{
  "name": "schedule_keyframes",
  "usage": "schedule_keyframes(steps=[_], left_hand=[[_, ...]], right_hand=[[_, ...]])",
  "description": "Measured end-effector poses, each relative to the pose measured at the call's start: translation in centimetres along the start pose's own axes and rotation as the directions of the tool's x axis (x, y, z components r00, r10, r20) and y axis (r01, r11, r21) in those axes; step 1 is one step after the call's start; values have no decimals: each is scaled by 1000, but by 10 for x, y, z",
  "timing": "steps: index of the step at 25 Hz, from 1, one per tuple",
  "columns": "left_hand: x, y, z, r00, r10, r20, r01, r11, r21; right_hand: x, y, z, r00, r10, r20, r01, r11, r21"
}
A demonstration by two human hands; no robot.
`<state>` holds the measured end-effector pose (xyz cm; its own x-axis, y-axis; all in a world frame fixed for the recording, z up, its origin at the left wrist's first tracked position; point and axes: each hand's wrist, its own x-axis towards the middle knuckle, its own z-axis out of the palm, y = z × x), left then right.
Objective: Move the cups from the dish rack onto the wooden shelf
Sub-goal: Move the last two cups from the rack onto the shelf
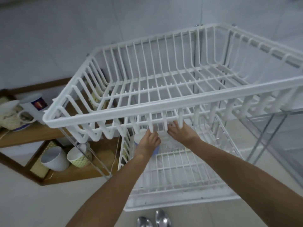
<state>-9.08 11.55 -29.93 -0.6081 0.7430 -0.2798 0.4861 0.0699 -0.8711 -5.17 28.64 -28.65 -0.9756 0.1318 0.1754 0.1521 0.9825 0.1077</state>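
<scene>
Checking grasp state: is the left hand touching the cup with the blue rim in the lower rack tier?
Touching. The head view shows the left hand wrapped over the blue-rimmed cup in the lower tier of the dish rack, with no gap between them.

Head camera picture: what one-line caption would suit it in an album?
Both bare hands, left hand and right hand, reach into the white wire dish rack's lower tier beside the brown wooden shelf.

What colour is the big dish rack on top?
The dish rack is white all over, bars and rim alike. The head view shows it best.
</scene>
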Motion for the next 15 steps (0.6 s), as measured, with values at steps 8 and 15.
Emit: schedule_keyframes(steps=[8, 15], left_hand=[[-75, -23, -13, 921, -389, 2, 294, 692, -660], [-167, -3, -36, 768, -637, -71, -93, -1, -996]], right_hand=[[-50, 14, -15, 968, 219, -120, -206, 972, 115], [-140, -14, -41, 791, 612, -7, -280, 371, 886]])
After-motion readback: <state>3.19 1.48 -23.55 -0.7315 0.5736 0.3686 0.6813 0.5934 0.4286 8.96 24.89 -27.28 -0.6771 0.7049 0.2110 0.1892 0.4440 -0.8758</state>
